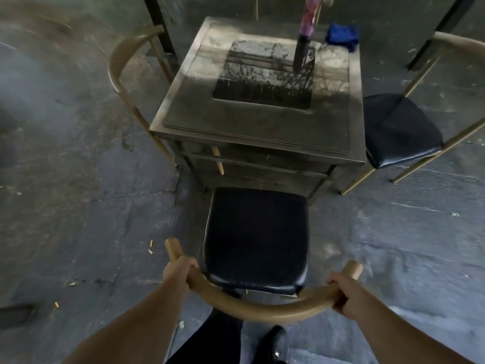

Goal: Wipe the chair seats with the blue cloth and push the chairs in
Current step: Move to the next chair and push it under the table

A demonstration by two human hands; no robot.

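A chair with a black padded seat (256, 237) and a curved tan backrest (262, 310) stands right in front of me, its seat front just short of the square grey table (236, 122). My left hand (178, 271) grips the left end of the backrest. My right hand (346, 295) grips the right end. The blue cloth (341, 35) lies crumpled on the far right corner of the table, away from both hands.
A second chair with a black seat (399, 130) stands at the table's right side, pulled out. A third chair's tan backrest (118, 59) curves at the table's left. A purple pole (305, 27) rises from the tabletop. Grey paved floor surrounds everything.
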